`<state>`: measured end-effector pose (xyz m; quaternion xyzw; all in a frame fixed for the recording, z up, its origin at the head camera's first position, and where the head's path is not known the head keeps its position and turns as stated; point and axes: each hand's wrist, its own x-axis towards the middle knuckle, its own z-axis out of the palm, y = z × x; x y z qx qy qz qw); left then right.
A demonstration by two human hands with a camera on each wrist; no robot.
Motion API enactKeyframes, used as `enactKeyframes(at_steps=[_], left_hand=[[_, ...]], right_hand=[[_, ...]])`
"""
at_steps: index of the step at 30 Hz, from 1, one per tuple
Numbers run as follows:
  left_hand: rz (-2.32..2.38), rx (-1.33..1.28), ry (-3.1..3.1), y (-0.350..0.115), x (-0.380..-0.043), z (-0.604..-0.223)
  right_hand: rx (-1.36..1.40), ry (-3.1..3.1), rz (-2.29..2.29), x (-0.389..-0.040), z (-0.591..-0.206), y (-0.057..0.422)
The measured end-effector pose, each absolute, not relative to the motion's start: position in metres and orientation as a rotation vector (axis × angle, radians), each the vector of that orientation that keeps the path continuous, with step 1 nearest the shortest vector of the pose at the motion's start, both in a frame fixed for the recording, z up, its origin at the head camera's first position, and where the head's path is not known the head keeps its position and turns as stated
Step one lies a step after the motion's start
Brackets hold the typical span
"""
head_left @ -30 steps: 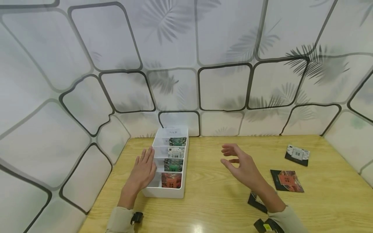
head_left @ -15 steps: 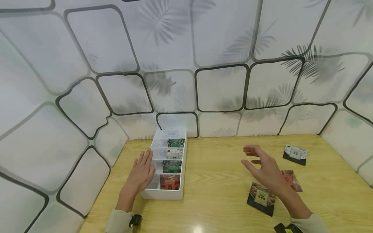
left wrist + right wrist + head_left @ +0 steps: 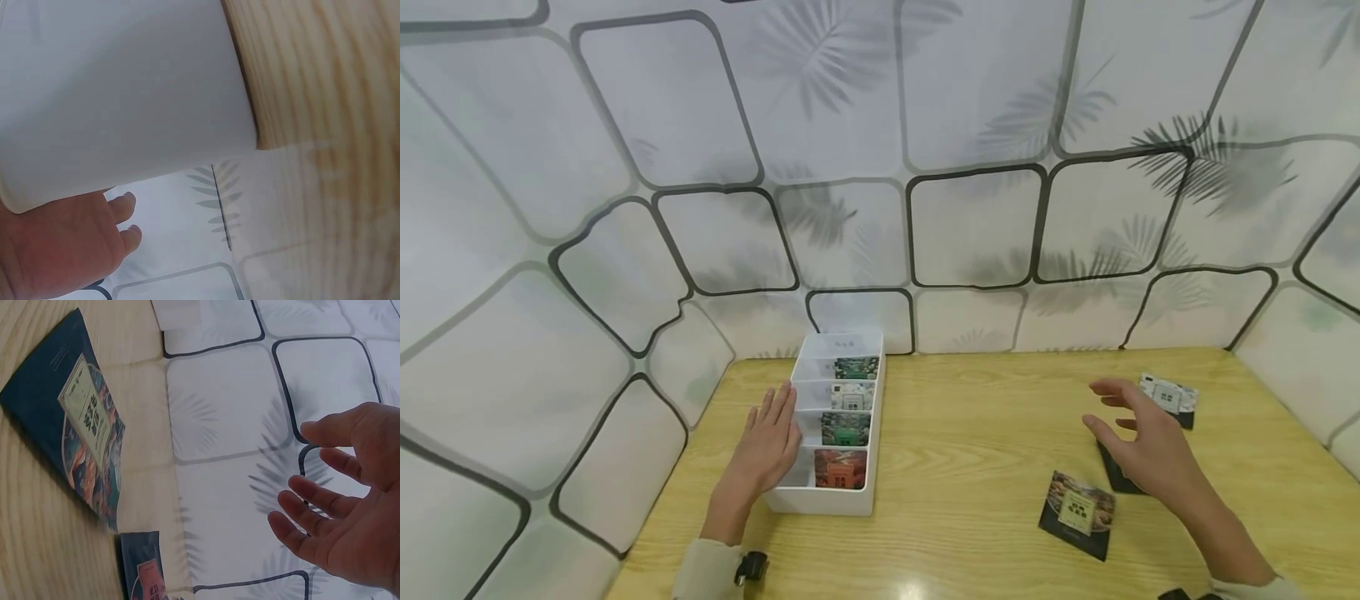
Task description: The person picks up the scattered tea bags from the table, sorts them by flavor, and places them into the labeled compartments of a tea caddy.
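Observation:
My left hand (image 3: 763,450) rests with straight fingers along the left side of a white compartment box (image 3: 820,502). In the left wrist view the box's wall (image 3: 137,100) hides part of that hand. Upright in its compartments stand a red packet (image 3: 840,471), a green packet (image 3: 846,430), a white packet (image 3: 852,397) and another green one farther back. My right hand (image 3: 1153,446), fingers loosely curved and holding nothing, hovers over the right of the table. It covers most of a red-labelled packet (image 3: 148,572). Nearer lies a flat packet with a yellow-green label (image 3: 1077,514).
A white-labelled packet (image 3: 1170,394) lies on the table at the far right, partly behind the right hand. The wooden table (image 3: 955,467) ends against a patterned cloth wall (image 3: 973,225) at the back and sides. The box's rearmost compartment is by this wall.
My right hand has moved steadily right, away from the box, uncovering the yellow-green-labelled packet and now covering most of the red-labelled one. My left hand stays at the box.

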<state>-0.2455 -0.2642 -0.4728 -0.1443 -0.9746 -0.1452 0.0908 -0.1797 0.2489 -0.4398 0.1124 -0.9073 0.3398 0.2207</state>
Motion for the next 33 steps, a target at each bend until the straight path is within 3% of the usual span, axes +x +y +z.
enactKeyframes(at_steps=[15,33], left_hand=[[-0.419,-0.444,-2.899,-0.262,-0.246,-0.471],[-0.430,-0.440,-2.902,-0.263,-0.244,-0.470]], right_hand=[[0.186,-2.683,0.965,-0.162,-0.466,0.288],[0.093,-2.877,0.737,-0.168,-0.496,0.317]])
